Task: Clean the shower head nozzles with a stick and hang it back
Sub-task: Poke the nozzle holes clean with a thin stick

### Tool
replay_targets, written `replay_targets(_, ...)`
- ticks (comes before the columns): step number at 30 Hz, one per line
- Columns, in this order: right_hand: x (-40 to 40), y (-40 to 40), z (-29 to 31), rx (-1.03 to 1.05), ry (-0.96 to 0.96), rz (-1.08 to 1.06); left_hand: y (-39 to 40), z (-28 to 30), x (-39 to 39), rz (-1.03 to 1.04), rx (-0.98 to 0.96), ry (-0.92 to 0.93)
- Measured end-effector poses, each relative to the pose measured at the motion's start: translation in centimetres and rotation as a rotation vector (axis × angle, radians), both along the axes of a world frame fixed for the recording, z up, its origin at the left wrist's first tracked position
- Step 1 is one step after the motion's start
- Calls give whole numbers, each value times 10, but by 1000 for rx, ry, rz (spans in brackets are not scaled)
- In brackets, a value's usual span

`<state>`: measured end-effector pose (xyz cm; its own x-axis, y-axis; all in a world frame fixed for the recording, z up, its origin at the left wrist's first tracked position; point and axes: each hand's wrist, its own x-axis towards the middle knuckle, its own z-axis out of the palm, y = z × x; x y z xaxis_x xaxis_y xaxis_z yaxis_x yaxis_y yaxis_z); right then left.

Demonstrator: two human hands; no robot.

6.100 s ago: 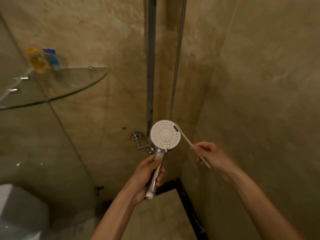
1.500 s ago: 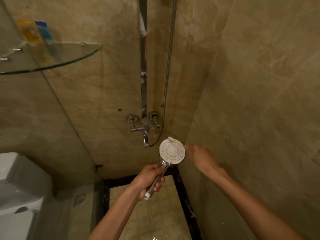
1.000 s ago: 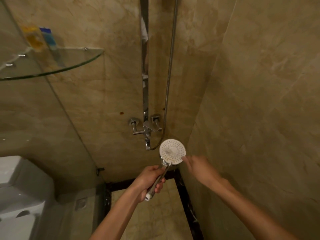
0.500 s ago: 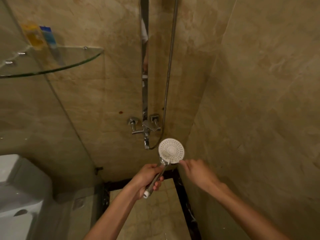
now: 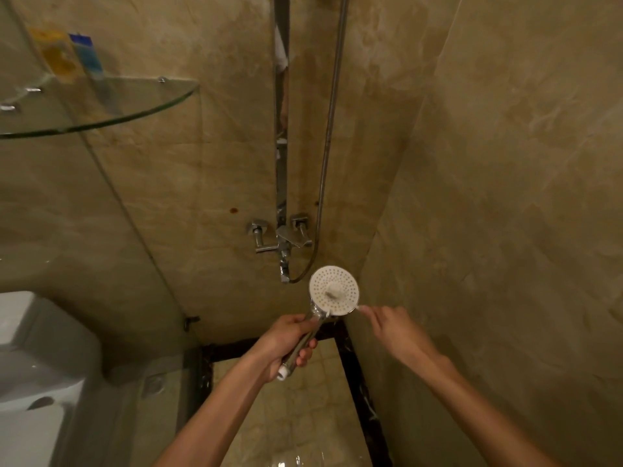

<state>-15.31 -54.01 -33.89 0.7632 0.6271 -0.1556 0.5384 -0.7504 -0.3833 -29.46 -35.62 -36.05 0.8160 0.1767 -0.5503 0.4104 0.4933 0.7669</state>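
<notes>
I see the beige marble-look tiled wall [image 5: 505, 163] filling the view from twelve to three o'clock, with the clear curved glass corner shelf [image 5: 101, 106] at ten o'clock. The round white plastic shower head with its chrome handle [image 5: 334, 290] sits just below centre, face toward me. My left hand [image 5: 286, 342] has its fingers wrapped round the handle. My right hand [image 5: 391, 328], at the head's four o'clock rim, pinches the thin white stick [image 5: 358, 308], which is barely visible. I judge the stick could snap or skid off a nozzle if pushed at an angle, and a wet handle could twist in my grip.
</notes>
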Motion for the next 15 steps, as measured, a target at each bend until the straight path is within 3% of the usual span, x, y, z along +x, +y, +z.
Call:
replay_targets(4, 12, -2, 3, 40, 28, -55, -2, 2, 0, -2, -5, 0)
replay_targets(9, 5, -5, -3, -19, -144, -24, -1, 2, 2, -14, 3, 1)
replay_targets(15, -7, 1, 2, -49, -76, 45, -2, 0, 1, -18, 1, 3)
